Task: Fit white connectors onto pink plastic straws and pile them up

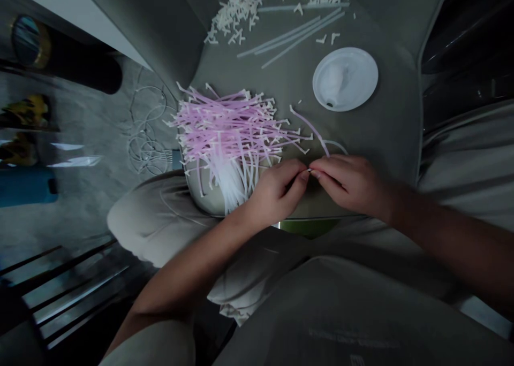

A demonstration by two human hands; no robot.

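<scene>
Olive cloth (373,130): pink plastic strips (228,133) heaped left, within reach.
My left hand (277,189) and right hand (349,184) pinch a tiny white piece (309,169) between fingertips, seemingly for fine control.

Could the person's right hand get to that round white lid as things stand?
Probably yes. The right hand lies just below the round white lid, with only grey cloth and a thin pale strip between them.

Grey concrete floor (88,205), dark slatted furniture (66,267), dim light.
</scene>
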